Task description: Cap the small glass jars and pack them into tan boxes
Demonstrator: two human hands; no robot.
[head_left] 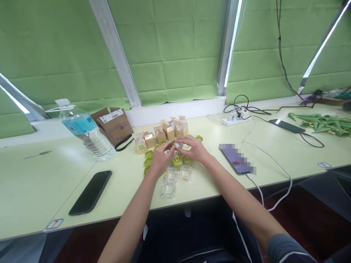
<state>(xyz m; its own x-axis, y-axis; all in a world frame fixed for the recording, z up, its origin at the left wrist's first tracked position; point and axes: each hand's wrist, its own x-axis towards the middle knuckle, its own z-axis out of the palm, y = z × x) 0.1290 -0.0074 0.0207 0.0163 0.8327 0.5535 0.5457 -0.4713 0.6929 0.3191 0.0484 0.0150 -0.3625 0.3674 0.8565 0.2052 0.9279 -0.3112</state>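
Over the middle of the table, my left hand and my right hand meet around a small whitish piece, its kind partly hidden by my fingers. Both hands are closed on it. Just below them sits a green-lidded clear box. Nearer to me stand several clear plastic boxes, among them one in front and one to the right. Green lids lie to the left of my left hand. Behind my hands, several small open cardboard boxes stand in a row.
To the left are a large water bottle, a brown carton and a black phone. On the right lie a charging phone, a power strip, a dark phone-like device, cables and green cone-shaped pieces.
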